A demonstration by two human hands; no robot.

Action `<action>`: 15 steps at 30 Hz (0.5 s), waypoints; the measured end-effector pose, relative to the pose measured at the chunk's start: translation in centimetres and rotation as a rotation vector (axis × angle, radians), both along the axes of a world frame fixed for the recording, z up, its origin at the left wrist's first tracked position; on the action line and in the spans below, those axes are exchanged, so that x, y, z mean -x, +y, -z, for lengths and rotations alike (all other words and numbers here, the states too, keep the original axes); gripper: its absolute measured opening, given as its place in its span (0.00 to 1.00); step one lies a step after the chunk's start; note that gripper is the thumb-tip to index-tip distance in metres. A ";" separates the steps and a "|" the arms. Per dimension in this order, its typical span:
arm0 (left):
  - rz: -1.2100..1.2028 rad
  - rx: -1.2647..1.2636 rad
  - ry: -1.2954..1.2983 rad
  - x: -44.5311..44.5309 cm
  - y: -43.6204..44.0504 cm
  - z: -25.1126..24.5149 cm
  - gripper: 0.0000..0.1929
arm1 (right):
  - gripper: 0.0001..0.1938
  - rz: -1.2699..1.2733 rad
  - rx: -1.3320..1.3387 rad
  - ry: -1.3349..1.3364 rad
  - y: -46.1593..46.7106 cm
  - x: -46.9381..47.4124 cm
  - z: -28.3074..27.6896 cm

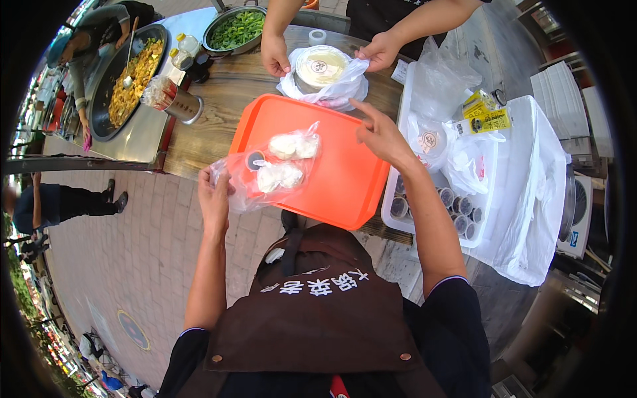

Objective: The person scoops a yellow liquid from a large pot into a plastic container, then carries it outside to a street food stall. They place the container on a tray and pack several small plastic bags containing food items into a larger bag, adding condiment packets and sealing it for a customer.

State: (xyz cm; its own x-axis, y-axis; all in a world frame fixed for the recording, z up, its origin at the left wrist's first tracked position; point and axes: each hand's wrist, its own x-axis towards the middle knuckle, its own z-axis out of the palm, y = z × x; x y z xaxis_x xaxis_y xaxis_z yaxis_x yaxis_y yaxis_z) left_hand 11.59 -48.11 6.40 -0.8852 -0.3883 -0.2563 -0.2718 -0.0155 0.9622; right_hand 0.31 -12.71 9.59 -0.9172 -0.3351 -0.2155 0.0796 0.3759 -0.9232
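Observation:
My left hand (215, 196) grips the edge of a clear plastic bag (244, 191) at the left side of an orange tray (343, 174). In the bag lie white buns or similar pieces of food (281, 176) and a small dark-filled cup (256, 160). Over the tray's right rim is my right hand (380, 132), holding nothing, its index finger extended towards a white plastic bag (348, 92). That bag surrounds a round lidded container (321, 67). A co-worker's two hands (380, 51) hold the bag's edges beyond the tray.
A white bin (405, 221) on the right holds bagged containers and several small lidded cups (462, 205). To the left stand a straw-filled metal canister (186, 105), bottles (188, 44) and a large pan of food (161, 37). A pot of greens (236, 31) sits at the back.

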 end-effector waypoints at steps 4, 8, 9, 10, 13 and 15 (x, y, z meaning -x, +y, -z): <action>-0.027 0.009 0.028 0.1 -0.1 -1.1 0.13 | 0.28 0.009 -0.418 0.200 -5.1 3.0 2.2; -0.040 0.001 0.043 -0.2 -0.7 -0.9 0.12 | 0.25 -0.026 -0.367 0.119 -7.1 0.4 3.8; -0.039 0.002 0.039 -0.4 -1.0 -0.7 0.12 | 0.24 -0.006 -0.349 0.132 -7.4 -0.1 5.2; -0.032 0.013 0.053 -0.5 -1.0 -0.8 0.13 | 0.23 0.028 -0.335 0.206 -7.5 -0.6 6.6; -0.013 0.080 0.096 -0.3 -0.9 -1.4 0.14 | 0.19 0.091 -0.313 0.447 -8.6 -2.0 8.2; 0.003 0.155 0.132 -0.3 -1.2 -1.4 0.15 | 0.16 0.088 -0.337 0.640 -9.3 -2.6 7.6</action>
State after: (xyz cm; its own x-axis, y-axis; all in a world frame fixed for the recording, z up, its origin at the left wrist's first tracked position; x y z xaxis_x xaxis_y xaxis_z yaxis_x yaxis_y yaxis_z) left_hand 11.89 -49.27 7.84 -0.9082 -0.4116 -0.0754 -0.1430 0.1359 0.9804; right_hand 2.90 -22.03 1.94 -0.9186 -0.2644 0.2936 -0.3941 0.6654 -0.6339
